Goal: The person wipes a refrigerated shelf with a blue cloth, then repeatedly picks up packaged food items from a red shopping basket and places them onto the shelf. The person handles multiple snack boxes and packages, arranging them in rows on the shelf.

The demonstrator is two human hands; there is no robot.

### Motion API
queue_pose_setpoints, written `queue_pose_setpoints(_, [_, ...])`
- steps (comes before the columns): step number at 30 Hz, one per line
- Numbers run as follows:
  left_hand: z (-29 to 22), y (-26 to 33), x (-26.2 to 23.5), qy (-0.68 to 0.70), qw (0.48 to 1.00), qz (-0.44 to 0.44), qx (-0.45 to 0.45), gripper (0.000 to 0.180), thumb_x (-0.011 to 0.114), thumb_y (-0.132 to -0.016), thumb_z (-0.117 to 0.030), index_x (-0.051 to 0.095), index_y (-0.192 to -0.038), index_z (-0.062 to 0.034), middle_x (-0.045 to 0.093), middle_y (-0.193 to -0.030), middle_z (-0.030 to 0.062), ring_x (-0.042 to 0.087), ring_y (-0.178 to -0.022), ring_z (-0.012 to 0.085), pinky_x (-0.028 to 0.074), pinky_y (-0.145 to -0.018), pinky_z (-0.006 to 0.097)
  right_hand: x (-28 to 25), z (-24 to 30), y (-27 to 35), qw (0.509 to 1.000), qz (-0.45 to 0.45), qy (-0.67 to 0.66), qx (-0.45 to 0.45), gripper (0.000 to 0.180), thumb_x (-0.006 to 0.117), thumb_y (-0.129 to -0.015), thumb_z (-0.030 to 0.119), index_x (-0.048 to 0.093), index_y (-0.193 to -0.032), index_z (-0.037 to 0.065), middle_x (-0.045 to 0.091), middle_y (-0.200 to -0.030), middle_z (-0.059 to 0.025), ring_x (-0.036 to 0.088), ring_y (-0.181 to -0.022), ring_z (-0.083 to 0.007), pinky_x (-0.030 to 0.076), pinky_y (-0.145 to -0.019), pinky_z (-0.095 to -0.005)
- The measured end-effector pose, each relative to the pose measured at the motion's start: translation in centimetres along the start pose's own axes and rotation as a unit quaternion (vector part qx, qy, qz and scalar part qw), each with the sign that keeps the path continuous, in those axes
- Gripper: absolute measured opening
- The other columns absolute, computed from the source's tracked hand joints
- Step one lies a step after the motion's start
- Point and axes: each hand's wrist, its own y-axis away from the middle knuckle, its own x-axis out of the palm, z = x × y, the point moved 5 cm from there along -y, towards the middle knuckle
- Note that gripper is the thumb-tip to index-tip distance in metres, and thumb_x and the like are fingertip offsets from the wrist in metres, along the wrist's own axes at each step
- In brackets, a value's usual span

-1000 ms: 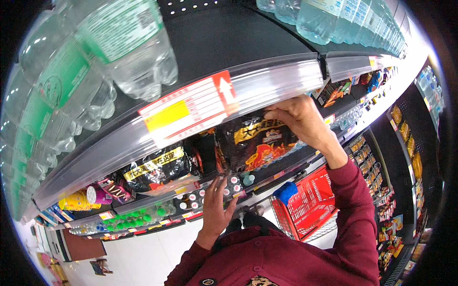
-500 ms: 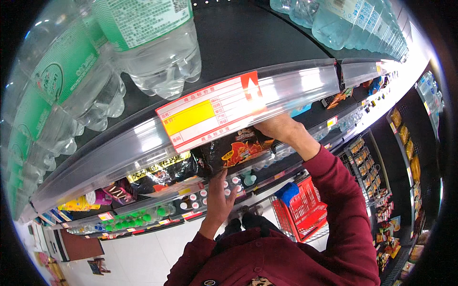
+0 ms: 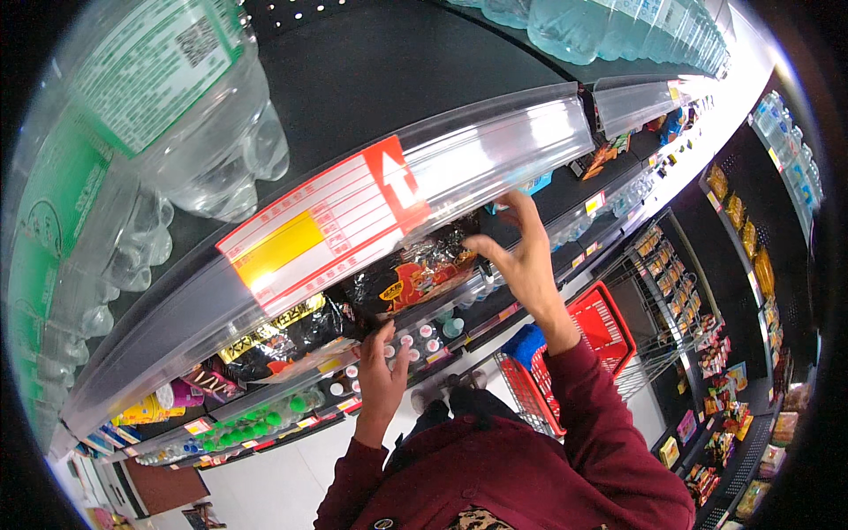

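A black snack bag with red and yellow print [image 3: 415, 276] lies on a dark store shelf, just under the clear shelf-edge strip [image 3: 495, 150]. My right hand [image 3: 521, 256] is at the bag's right end, fingers spread and touching it. My left hand [image 3: 382, 375] reaches up below the bag, fingers apart, resting against the shelf edge over the small bottle caps. More black snack bags [image 3: 265, 340] lie to the left on the same shelf. My dark red sleeves come up from the lower edge.
Clear water bottles [image 3: 190, 132] stand on the shelf above, green-labelled ones further left. A red and yellow price tag [image 3: 318, 225] sits in the strip. A red shopping basket [image 3: 587, 340] is on the floor to my right. Racks of packaged goods [image 3: 733, 221] line the right.
My right hand has let go of the snack bag's top and slid to its right end with fingers spread. The view has moved closer under the shelf edge. My left hand stays put.
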Motion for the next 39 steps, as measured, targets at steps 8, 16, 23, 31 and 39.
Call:
queue_pose_setpoints(8, [0.1, -0.7, -0.5, -0.002, 1.000, 0.000, 0.012, 0.037, 0.069, -0.099, -0.011, 0.063, -0.135, -0.0036, 0.072, -0.111, 0.0144, 0.070, -0.104, 0.0281, 0.054, -0.091, 0.041, 4.3, -7.4, 8.6, 0.992, 0.093, 0.041, 0.073, 0.106, 0.094, -0.075, 0.039, 0.040, -0.156, -0.003, 0.061, -0.137, -0.0259, 0.059, -0.124, -0.0432, 0.047, -0.109, -0.0475])
queue_pose_setpoints(16, [-0.1, -1.6, -0.4, 0.012, 1.000, -0.007, 0.004, 0.034, 0.070, -0.100, -0.013, 0.065, -0.132, -0.0029, 0.073, -0.115, 0.0149, 0.070, -0.104, 0.0276, 0.054, -0.091, 0.040, 5.7, -6.5, 7.4, 0.989, 0.041, 0.119, 0.072, 0.107, 0.094, -0.072, 0.035, 0.040, -0.156, -0.002, 0.064, -0.127, -0.0226, 0.059, -0.112, -0.0403, 0.047, -0.103, -0.0466])
queue_pose_setpoints(23, [0.5, -1.1, 0.0, -0.010, 0.999, 0.031, 0.034, 0.037, 0.068, -0.100, -0.010, 0.062, -0.135, -0.0012, 0.071, -0.118, 0.0144, 0.067, -0.107, 0.0280, 0.052, -0.091, 0.039, 4.8, -6.9, 9.2, 0.993, 0.022, 0.102, 0.062, 0.102, 0.093, -0.077, 0.034, 0.041, -0.157, 0.001, 0.061, -0.130, -0.0242, 0.057, -0.120, -0.0419, 0.047, -0.106, -0.0478])
queue_pose_setpoints(31, [3.7, 4.4, 1.9, -0.003, 0.986, 0.167, -0.016, 0.033, 0.066, -0.100, -0.009, 0.065, -0.132, -0.0016, 0.074, -0.109, 0.0111, 0.068, -0.096, 0.0251, 0.053, -0.086, 0.039, -3.8, -15.0, 26.5, 0.938, -0.044, 0.221, 0.265, 0.090, 0.090, -0.082, 0.035, 0.045, -0.152, 0.002, 0.060, -0.131, -0.0239, 0.056, -0.123, -0.0422, 0.045, -0.109, -0.0485])
queue_pose_setpoints(39, [4.4, 7.4, 3.9, -0.053, 0.960, 0.275, 0.030, 0.019, 0.068, -0.099, -0.010, 0.071, -0.115, -0.0019, 0.075, -0.105, 0.0157, 0.072, -0.094, 0.0332, 0.057, -0.082, 0.043, -3.3, -23.8, 43.9, 0.814, 0.120, 0.290, 0.489, 0.081, 0.090, -0.077, 0.050, 0.057, -0.130, -0.002, 0.067, -0.124, -0.0292, 0.066, -0.116, -0.0451, 0.055, -0.094, -0.0533])
